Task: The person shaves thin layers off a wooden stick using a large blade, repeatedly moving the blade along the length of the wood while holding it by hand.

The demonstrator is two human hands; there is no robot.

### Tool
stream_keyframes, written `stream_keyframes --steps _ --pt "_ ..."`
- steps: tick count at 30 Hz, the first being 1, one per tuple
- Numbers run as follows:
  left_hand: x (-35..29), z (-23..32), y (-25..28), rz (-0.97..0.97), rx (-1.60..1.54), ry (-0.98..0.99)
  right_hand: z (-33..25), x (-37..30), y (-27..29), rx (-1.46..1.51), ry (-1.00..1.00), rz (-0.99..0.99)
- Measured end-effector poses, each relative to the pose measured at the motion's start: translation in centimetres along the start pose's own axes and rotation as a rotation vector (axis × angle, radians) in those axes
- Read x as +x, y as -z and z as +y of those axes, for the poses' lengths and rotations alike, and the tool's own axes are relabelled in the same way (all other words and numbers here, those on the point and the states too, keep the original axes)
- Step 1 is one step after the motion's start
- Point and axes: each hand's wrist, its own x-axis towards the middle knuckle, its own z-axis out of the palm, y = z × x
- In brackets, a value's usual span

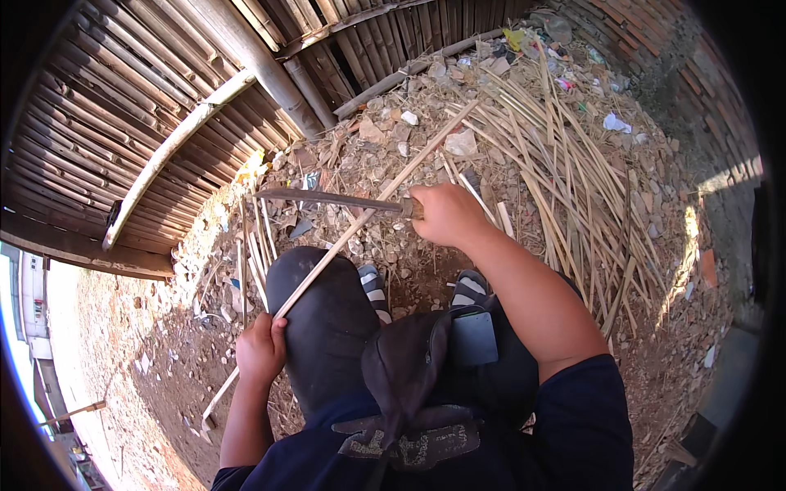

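Observation:
My left hand [260, 348] is closed round a long pale bamboo strip [326, 257], beside my left knee. The strip slants from low on the left, past the dark-trousered knee, up to the far middle. In my right hand [446, 214] is a long-bladed knife [315, 197], gripped by its short handle. Its dark blade points left and crosses the strip beyond my knees. Whether the edge bites into the strip or only rests against it, I cannot tell.
A heap of long bamboo strips [565, 180] lies on the right, and several shorter ones [259, 237] lie left of my knee. Stones and litter cover the ground. A bamboo-slat wall [123, 123] stands at the far left, a brick wall [696, 74] at the right. My sandalled feet [374, 292] are below.

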Motion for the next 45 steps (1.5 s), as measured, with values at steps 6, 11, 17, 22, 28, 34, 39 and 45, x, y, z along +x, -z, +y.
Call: stream_keyframes --steps 6,11,17,22,28,34,39,45 --pt "0.3 0.7 0.4 -0.025 0.047 0.017 3.2 1.2 -0.6 0.05 -0.077 0.129" --pt "-0.2 0.1 0.2 -0.021 0.052 0.023 -0.1 -0.5 0.0 -0.094 0.061 -0.019" --pt "0.5 0.4 0.5 -0.052 0.049 0.026 4.0 1.0 0.5 0.132 -0.248 0.096" --pt "0.0 0.1 0.4 -0.067 0.002 0.028 1.4 0.2 -0.3 0.057 0.002 0.137" --pt "0.3 0.4 -0.1 -0.028 0.027 0.016 5.0 1.9 -0.1 0.046 -0.227 0.047" --pt "0.6 0.3 1.0 -0.087 0.065 0.029 3.3 1.0 1.0 0.072 -0.241 0.028" --pt "0.0 -0.2 -0.4 -0.012 -0.072 0.022 -0.4 -0.6 1.3 -0.047 0.101 -0.019" --pt "0.5 0.1 0.2 -0.019 0.028 0.037 6.7 2.3 0.4 0.135 -0.282 0.109"
